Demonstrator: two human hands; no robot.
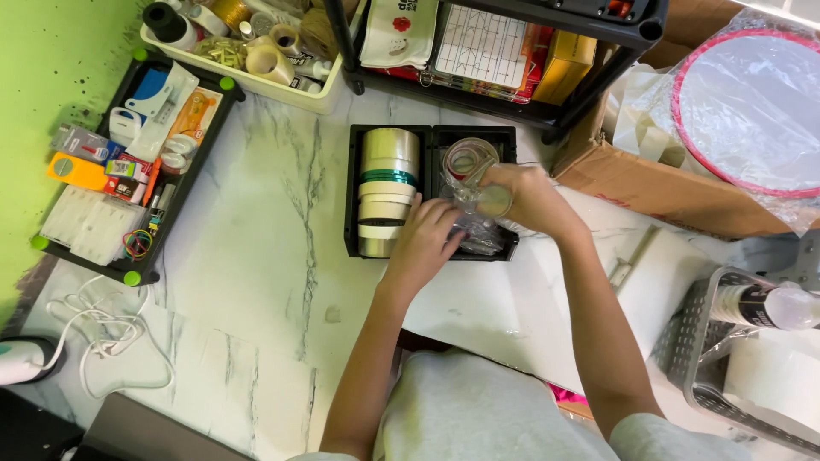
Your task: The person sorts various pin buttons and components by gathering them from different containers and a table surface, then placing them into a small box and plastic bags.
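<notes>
left hand (424, 242): on the clear bag (474, 224) at the mid divider of the black tray (352, 192); fingers curled down, pressing the film. Whether they pinch it, can't tell.
right hand (523, 198): over the tray's rt compartment; fingers wrapped round a tape roll (493, 201), clamped on its rim.
bag: sits in the rt compartment, crumpled, w/ a clear red-edged roll (468, 160) showing at its top.
bag handling: prob. v. light, soft, slick film; no stiffness, crinkles and sags. Best taken by a bunched fold or the open mouth, not the flat side.
roll handling: stiff ring, light to medium; outer face looks smooth so could slip. Grip across the rim or w/ a finger thru the core.
tape stack (386, 189): lt compartment, rolls on edge in a row, clear, green-edged and cream; just beside left hand, not touching as far as I can see.
surface (256, 282): white marble look, carries the tray.
side tray (128, 171): well apart to the left, full of small stationery.
box (658, 183): cardboard, near rt elbow.
</notes>
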